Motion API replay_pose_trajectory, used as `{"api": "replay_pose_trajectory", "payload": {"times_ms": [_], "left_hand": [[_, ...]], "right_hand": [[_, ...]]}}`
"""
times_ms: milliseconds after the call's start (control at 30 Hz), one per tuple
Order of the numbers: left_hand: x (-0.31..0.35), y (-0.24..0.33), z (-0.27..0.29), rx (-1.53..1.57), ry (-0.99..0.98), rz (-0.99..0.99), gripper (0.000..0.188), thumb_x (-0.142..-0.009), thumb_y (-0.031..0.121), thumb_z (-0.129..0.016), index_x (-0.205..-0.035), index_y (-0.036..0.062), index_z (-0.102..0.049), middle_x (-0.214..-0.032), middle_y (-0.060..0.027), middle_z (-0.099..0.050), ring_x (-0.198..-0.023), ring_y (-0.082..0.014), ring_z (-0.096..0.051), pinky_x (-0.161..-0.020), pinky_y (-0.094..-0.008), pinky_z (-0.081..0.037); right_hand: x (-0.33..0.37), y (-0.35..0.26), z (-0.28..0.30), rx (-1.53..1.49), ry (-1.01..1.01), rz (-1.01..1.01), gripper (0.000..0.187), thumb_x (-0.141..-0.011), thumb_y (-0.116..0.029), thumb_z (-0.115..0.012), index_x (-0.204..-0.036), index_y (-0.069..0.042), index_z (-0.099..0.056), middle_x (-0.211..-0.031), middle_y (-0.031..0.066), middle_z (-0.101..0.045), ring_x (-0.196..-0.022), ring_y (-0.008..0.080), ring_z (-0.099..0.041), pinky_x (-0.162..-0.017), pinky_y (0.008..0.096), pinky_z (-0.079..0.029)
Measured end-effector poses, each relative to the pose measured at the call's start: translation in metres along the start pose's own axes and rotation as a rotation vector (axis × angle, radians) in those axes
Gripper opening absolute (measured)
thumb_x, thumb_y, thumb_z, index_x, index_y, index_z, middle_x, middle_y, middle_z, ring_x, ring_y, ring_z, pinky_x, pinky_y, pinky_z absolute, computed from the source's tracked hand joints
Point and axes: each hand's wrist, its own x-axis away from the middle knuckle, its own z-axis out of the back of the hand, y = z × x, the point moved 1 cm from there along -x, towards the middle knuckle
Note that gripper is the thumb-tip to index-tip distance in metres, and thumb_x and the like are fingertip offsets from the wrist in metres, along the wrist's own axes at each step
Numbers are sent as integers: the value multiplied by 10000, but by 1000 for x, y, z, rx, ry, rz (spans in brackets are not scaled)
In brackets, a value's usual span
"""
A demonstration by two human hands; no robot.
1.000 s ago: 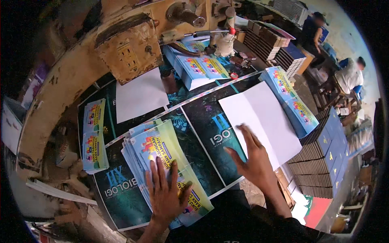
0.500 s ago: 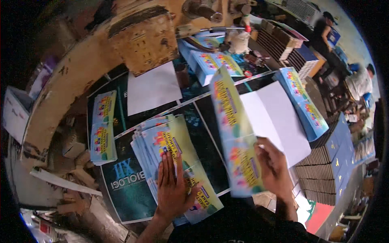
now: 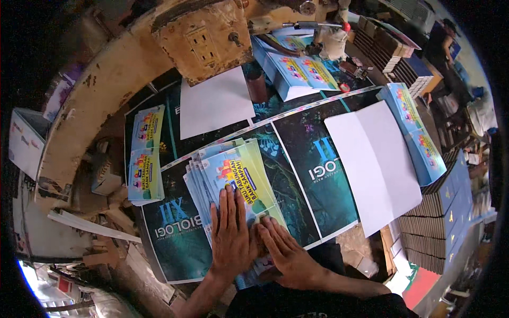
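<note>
Under both hands lies a fanned pile of printed booklet covers [image 3: 229, 161], blue and yellow-green with colourful drawings, on the dark printed sheets [image 3: 297, 164] that cover the table. My left hand [image 3: 231, 238] rests flat on the pile with its fingers stretched out. Beside it, nearly touching, my right hand [image 3: 286, 254] presses on the lower part of the covers, palm down and fingers extended. To the right is a creased blank white sheet [image 3: 374, 164]. The lower end of the pile is partly hidden by my hands.
A worn yellow-brown machine [image 3: 207, 42] overhangs the far side, above another white sheet [image 3: 214, 106]. Similar printed stacks lie at the left [image 3: 144, 159], at the back [image 3: 299, 71] and at the right [image 3: 413, 132]. Tall blue-covered book stacks [image 3: 437, 206] stand at right; a person [image 3: 442, 45] is beyond.
My right hand has brought its printed cover from over the white sheet to the pile and laid it there, fingers now flat. My left hand has stayed on the pile.
</note>
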Motion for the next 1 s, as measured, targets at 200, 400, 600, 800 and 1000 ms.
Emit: {"api": "replay_pose_trajectory", "payload": {"times_ms": [200,400,600,800,1000], "left_hand": [[-52,-49,-12,-36,112,5,659,-1073,340,-366,-1518,-134,-258,-1603,-304,-250,-1525,-398,-201,-1234,-544,-116],[-96,-127,-40,97,183,101,692,-1075,407,-386,-1543,-85,-251,-1605,-276,-270,-1514,-392,-234,-1238,-515,-139],[-96,-113,-30,302,336,118,547,-1038,355,-533,-1464,23,-449,-1451,-249,-488,-1375,-390,-442,-1163,-494,-294],[-86,-123,-12,668,343,114,441,-904,211,-735,-1272,8,-600,-1081,-190,-682,-980,-300,-678,-866,-411,-526],[-56,-27,47,61,450,85,646,-937,232,-679,-1491,13,-430,-1541,-271,-394,-1454,-433,-343,-1168,-567,-263]], "right_hand": [[1,1,1,60,-108,-68,1115,-839,-243,-772,-1608,-24,5,-1661,270,4,-1547,425,-17,-1243,558,-113],[1,7,-11,136,7,-6,840,-961,-166,-587,-1628,-114,-80,-1659,268,-30,-1538,439,-97,-1235,562,-158],[4,0,-20,612,211,181,554,-969,-269,-506,-1513,-224,-410,-1599,260,-280,-1452,461,-324,-1080,713,-333],[-11,14,-29,478,87,185,580,-958,-206,-503,-1522,-243,-373,-1655,220,-148,-1522,427,-168,-1161,707,-170],[-10,12,-23,399,104,176,659,-917,-175,-533,-1536,-217,-312,-1666,233,-92,-1553,411,-79,-1182,698,-124]]}}
